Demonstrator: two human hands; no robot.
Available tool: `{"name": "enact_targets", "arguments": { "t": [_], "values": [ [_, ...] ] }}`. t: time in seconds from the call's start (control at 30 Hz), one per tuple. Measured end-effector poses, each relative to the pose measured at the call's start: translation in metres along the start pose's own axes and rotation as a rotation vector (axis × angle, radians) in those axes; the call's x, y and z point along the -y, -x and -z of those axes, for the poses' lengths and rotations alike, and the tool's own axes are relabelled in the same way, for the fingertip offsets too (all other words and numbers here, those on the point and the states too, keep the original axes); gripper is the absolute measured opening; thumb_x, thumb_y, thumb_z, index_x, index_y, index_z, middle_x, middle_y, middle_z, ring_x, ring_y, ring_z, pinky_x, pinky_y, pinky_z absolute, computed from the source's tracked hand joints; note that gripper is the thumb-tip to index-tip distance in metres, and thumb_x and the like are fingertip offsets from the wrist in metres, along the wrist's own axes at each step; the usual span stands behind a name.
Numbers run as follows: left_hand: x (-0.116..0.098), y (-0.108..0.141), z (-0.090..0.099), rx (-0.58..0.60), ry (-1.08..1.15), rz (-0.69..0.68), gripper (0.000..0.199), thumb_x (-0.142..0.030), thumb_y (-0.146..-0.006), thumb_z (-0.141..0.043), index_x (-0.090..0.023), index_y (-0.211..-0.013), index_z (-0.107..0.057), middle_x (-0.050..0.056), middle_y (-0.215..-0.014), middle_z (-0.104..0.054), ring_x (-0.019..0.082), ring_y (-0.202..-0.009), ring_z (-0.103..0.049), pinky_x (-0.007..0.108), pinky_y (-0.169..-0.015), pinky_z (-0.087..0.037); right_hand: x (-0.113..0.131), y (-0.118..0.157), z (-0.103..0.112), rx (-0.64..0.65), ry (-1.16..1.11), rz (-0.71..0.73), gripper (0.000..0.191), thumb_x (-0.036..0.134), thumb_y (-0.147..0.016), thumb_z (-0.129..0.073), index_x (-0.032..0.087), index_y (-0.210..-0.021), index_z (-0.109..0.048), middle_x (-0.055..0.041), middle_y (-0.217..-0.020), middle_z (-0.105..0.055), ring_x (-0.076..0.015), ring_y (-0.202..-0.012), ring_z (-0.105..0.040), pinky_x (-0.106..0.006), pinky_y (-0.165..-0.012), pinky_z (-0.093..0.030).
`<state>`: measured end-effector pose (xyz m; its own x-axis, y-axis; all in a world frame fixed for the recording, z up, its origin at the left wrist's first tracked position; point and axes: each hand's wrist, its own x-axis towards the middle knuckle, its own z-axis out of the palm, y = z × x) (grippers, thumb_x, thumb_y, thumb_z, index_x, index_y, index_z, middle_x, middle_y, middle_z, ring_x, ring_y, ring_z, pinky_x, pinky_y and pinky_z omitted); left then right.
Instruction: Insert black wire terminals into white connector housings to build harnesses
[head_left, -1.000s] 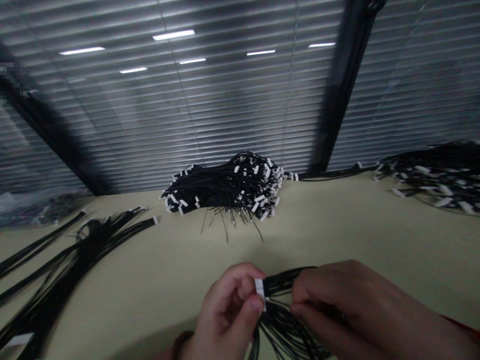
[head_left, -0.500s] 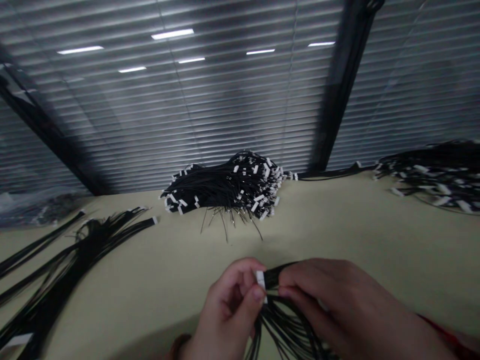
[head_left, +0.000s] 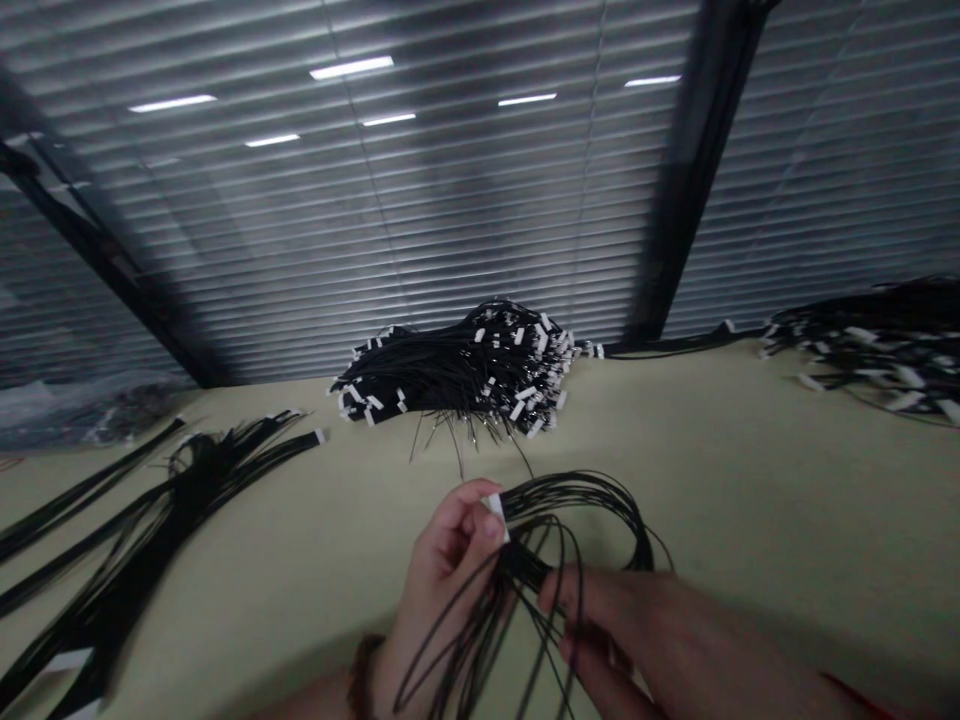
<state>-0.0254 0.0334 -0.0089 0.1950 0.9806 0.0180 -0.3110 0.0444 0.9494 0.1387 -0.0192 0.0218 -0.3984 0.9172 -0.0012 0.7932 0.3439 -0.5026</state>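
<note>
Between thumb and fingers, my left hand (head_left: 457,550) pinches a white connector (head_left: 498,508) low in the middle of the view. Thin black wires (head_left: 592,490) run from that connector, some looping up to the right, others hanging loosely down in front. To its right, my right hand (head_left: 615,630) has its fingers closed around a bunch of these same wires, close below the connector. Part of the right fingers is covered by wire loops. The lower wire ends leave the bottom of the view.
A heap of black wires with white connectors (head_left: 450,365) lies at the table's back edge, by the blinds (head_left: 450,200). Another wire pile (head_left: 870,340) is at right. Long black wire bundles (head_left: 165,520) stretch along the left, beside a clear plastic bag (head_left: 97,410).
My right hand has moved down and taken the lower wires. The upper wires now form a free loop at right. My left hand keeps the connector, slightly higher and further left.
</note>
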Motion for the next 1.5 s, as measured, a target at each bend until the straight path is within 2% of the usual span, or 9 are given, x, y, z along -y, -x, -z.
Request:
{"name": "enact_targets", "arguments": {
  "t": [0.13,0.4,0.73,0.87,1.0,1.1,1.27,1.4,1.5],
  "values": [
    [-0.003,0.003,-0.002,0.065,-0.041,-0.101,0.024,-0.036,-0.077,-0.065,-0.021,-0.095,-0.06,-0.005,-0.061,-0.046,0.008,-0.05,-0.039,0.018,-0.045,-0.031,0.002,-0.005,-0.006,-0.071,-0.168,0.064,0.021,0.01,-0.071,-0.047,0.022,-0.085,-0.058,0.0013,-0.076,-0.064,-0.0145,-0.069,-0.061,-0.023,-0.062,-0.046],
    [-0.006,0.008,-0.007,0.122,-0.061,-0.12,0.019,-0.035,-0.079,-0.063,-0.024,-0.093,-0.061,-0.006,-0.061,-0.045,0.007,-0.052,-0.037,0.016,-0.047,-0.032,0.001,-0.007,-0.012,-0.158,-0.288,0.095,0.02,0.009,-0.075,-0.039,0.021,-0.077,-0.055,0.0014,-0.069,-0.063,-0.0106,-0.059,-0.059,-0.018,-0.057,-0.044],
    [-0.005,0.006,-0.006,0.108,-0.063,-0.093,0.022,-0.036,-0.08,-0.061,-0.022,-0.097,-0.057,-0.006,-0.062,-0.044,0.006,-0.045,-0.035,0.015,-0.038,-0.031,0.009,-0.001,0.023,-0.204,-0.029,0.03,0.018,0.018,-0.08,-0.04,0.021,-0.078,-0.059,-0.0025,-0.074,-0.063,-0.0177,-0.065,-0.06,-0.029,-0.06,-0.045],
    [-0.007,0.005,-0.008,0.099,-0.104,-0.142,0.026,-0.039,-0.078,-0.063,-0.02,-0.095,-0.057,-0.006,-0.061,-0.042,0.007,-0.047,-0.036,0.016,-0.04,-0.031,0.011,0.002,0.027,0.003,-0.254,-0.002,0.019,0.02,-0.085,-0.038,0.02,-0.078,-0.056,-0.0009,-0.076,-0.062,-0.0139,-0.069,-0.058,-0.024,-0.061,-0.043],
    [-0.008,0.006,-0.011,0.11,-0.104,-0.148,0.026,-0.039,-0.078,-0.062,-0.02,-0.094,-0.057,-0.007,-0.061,-0.042,0.007,-0.047,-0.035,0.017,-0.04,-0.029,0.009,-0.001,0.023,0.268,-0.759,-0.143,0.009,0.024,-0.079,-0.048,0.017,-0.075,-0.053,-0.0019,-0.076,-0.061,-0.012,-0.069,-0.054,-0.022,-0.064,-0.041],
    [-0.009,0.007,-0.012,0.116,-0.098,-0.157,0.025,-0.039,-0.078,-0.063,-0.019,-0.092,-0.057,-0.007,-0.059,-0.041,0.008,-0.049,-0.035,0.017,-0.043,-0.03,0.006,-0.004,0.014,0.364,-0.976,-0.161,0.02,0.036,-0.075,-0.051,0.015,-0.074,-0.052,-0.0051,-0.078,-0.06,-0.0127,-0.07,-0.055,-0.025,-0.066,-0.043],
    [-0.006,0.007,-0.011,0.125,-0.072,-0.169,0.026,-0.04,-0.078,-0.062,-0.019,-0.091,-0.057,-0.006,-0.061,-0.042,0.008,-0.051,-0.036,0.017,-0.044,-0.03,-0.003,-0.007,0.011,0.305,-0.971,-0.164,0.022,0.033,-0.076,-0.045,0.014,-0.072,-0.054,-0.0027,-0.067,-0.055,-0.0101,-0.06,-0.052,-0.024,-0.063,-0.043],
    [-0.003,0.005,-0.01,0.136,-0.061,-0.149,0.025,-0.039,-0.079,-0.061,-0.02,-0.094,-0.056,-0.007,-0.061,-0.041,0.007,-0.047,-0.034,0.017,-0.04,-0.028,-0.016,0.002,0.038,0.246,-0.831,-0.131,0.02,0.023,-0.079,-0.047,0.012,-0.065,-0.056,-0.0008,-0.06,-0.051,-0.0082,-0.058,-0.048,-0.02,-0.06,-0.038],
    [-0.004,0.004,-0.01,0.135,-0.051,-0.131,0.027,-0.041,-0.078,-0.062,-0.019,-0.094,-0.056,-0.007,-0.062,-0.042,0.007,-0.046,-0.034,0.017,-0.038,-0.027,-0.031,0.025,0.062,0.293,-0.803,-0.054,0.033,0.039,-0.085,-0.041,0.014,-0.065,-0.05,-0.0006,-0.057,-0.049,-0.0086,-0.05,-0.047,-0.021,-0.053,-0.04]
  ]
}}
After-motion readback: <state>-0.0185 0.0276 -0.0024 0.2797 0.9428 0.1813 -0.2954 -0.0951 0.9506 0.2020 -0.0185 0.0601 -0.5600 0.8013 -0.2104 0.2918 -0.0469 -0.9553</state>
